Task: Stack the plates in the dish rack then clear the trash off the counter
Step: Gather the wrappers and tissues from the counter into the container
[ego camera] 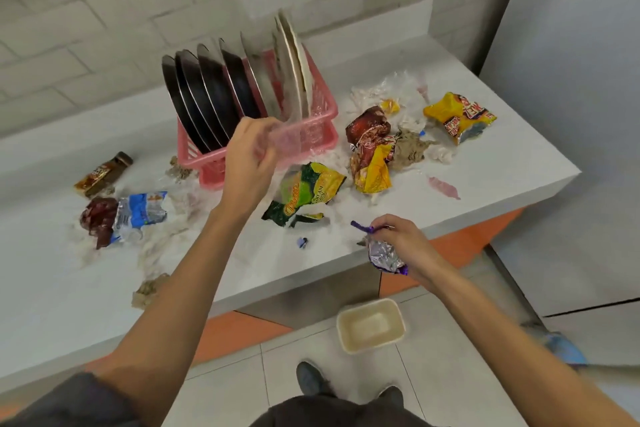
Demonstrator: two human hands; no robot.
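Plates [207, 97] stood on edge in pink rack [325, 114], leaning left. My right hand [408, 246] gripped purple wrapper [384, 255]; left hand [247, 163] pinched clear film [287, 140].

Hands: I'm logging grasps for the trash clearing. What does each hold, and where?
The right hand grips a crumpled purple-and-silver wrapper around its middle. The left hand seems to pinch a clear plastic film by its edge; blur leaves that unsure.

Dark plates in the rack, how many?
4 dark plates, upright side by side in the left half of the pink rack: leftmost, second, third, fourth, beside the pale plates. Overlap could hide another.
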